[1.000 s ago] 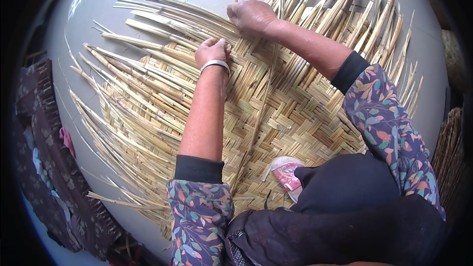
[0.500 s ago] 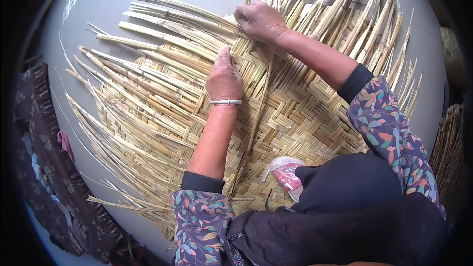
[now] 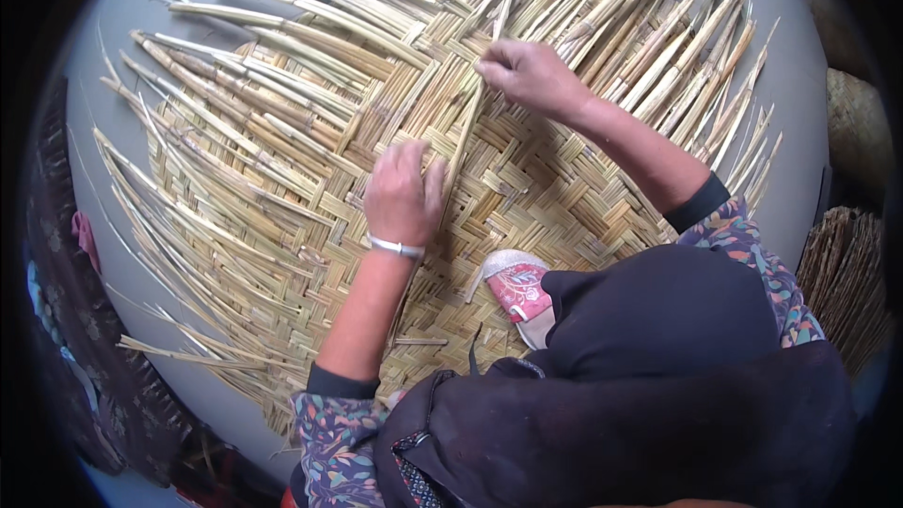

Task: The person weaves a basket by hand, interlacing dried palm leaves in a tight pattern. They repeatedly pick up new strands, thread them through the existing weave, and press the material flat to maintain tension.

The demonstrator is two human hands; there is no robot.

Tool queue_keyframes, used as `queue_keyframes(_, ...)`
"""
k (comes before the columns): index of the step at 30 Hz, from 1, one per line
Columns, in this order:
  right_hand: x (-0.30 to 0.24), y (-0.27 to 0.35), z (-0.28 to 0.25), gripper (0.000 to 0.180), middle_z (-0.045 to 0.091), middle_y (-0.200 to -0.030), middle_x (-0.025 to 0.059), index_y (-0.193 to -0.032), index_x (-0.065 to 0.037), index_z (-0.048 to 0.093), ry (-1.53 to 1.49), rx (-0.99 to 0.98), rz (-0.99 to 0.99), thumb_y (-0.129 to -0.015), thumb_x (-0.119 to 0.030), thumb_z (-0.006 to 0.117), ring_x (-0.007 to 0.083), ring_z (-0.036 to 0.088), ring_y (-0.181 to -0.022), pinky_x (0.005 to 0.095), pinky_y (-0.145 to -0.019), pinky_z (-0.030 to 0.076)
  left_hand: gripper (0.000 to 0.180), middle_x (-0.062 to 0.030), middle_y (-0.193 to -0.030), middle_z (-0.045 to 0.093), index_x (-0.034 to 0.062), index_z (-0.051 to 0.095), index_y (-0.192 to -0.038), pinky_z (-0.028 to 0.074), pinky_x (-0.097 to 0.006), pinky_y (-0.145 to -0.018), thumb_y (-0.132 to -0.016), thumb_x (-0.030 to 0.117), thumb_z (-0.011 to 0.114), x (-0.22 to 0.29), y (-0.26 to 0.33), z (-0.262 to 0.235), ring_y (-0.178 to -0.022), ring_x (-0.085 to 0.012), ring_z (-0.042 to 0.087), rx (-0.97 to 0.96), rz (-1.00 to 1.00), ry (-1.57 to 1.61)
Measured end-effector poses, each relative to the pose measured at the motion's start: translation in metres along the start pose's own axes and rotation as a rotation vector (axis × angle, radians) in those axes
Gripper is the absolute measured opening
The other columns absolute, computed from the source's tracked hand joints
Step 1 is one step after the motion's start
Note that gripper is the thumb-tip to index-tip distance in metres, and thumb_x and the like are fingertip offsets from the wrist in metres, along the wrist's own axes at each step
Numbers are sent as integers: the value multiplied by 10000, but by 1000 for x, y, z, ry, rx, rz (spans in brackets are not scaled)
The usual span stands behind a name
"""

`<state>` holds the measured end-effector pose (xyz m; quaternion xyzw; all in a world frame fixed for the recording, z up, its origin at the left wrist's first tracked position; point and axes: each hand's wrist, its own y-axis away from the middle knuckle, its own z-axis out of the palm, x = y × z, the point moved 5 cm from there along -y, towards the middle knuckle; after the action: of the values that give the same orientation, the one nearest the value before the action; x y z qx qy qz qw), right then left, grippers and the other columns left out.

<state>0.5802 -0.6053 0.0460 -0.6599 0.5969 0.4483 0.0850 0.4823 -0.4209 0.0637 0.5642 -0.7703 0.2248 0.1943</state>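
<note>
A half-woven mat of flat, pale yellow split reed lies spread on the floor, with loose strip ends fanning out on the left and at the far right. One long reed strip runs lengthwise over the weave. My right hand is closed in a pinch on this strip near the far edge of the weaving. Nearer to me, my left hand hovers over the mat just left of the strip, thumb apart from the fingers, holding nothing I can see. A pale bracelet circles the left wrist.
My foot in a pink patterned shoe rests on the mat. Dark patterned cloth lies at the left rim. On the right are a bundle of brown stalks and a pale rolled piece. Grey floor borders the mat.
Both hands have come nearer to me, the left also shifting left and its fingers spreading from the thumb. The long strip now slants under my right hand. The whole view has shifted slightly.
</note>
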Motion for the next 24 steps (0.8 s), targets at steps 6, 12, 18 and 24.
queue_keyframes(6, 5, 64, 70, 347, 616, -658, 44, -774, -45, 586, -421, -373, 337, -890, -372, 580, 107, 590, -524, 241, -477, 454, 203, -101, -823, 565, 81, 573, -880, 432, -398, -687, -781, 243, 646, -6, 118, -5, -796, -279, 558, -285, -299, -131)
queue_keyframes(12, -2, 71, 103, 369, 610, -664, 28, -827, -53, 567, -636, -417, 454, -856, -417, 620, 98, 585, -511, 207, -451, 442, 155, -93, -851, 569, 74, 561, -888, 481, -367, -625, -797, 185, 620, 0, 141, -9, -779, -281, 583, -114, -342, -23)
queue_keyframes(18, -27, 73, 102, 281, 624, -700, 6, -853, -84, 564, -799, -357, 444, -868, -360, 615, 67, 600, -556, 192, -475, 486, 161, -37, -873, 588, 105, 566, -923, 471, -312, -544, -763, 90, 569, 14, 139, -58, -672, -173, 605, 104, -58, -340)
queue_keyframes(24, -58, 76, 99, 226, 630, -743, 43, -905, -42, 585, -900, -283, 273, -892, -267, 591, 86, 619, -609, 212, -506, 509, 239, -55, -862, 601, 102, 551, -988, 489, -336, -599, -792, 208, 637, 10, 152, -76, -698, -215, 613, 150, -203, -53)
